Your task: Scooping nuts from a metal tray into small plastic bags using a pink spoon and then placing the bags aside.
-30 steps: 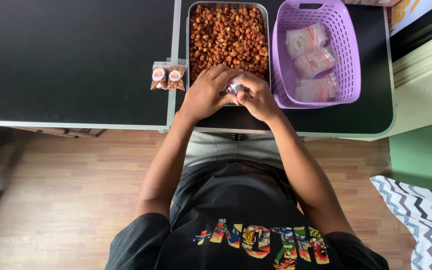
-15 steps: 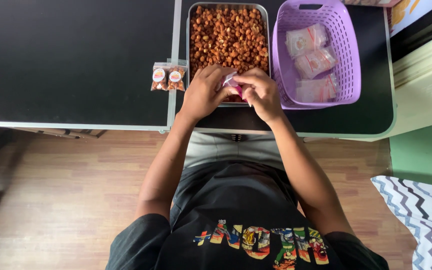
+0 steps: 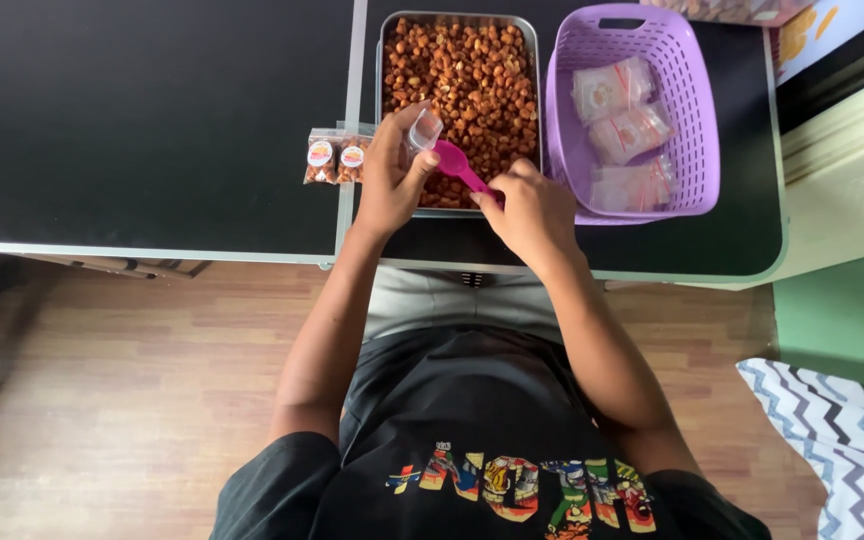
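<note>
My left hand [image 3: 392, 175] holds a small clear plastic bag [image 3: 423, 129] open over the near left part of a metal tray [image 3: 457, 22] full of brown roasted nuts [image 3: 472, 85]. My right hand [image 3: 532, 205] grips the handle of a pink plastic spoon [image 3: 457, 165], whose bowl points up toward the bag's mouth. Both hands hover over the tray's near edge.
Two small filled and labelled packets [image 3: 336, 158] lie on the black table [image 3: 142, 120] left of the tray. A purple plastic basket [image 3: 692, 120] to the right holds several sealed clear packets [image 3: 620, 110]. Wooden floor and a zigzag-patterned cloth [image 3: 837, 450] lie below.
My hands, pressed together a second ago, have moved apart. The left now holds the clear bag open, and the right has brought the pink spoon up to it.
</note>
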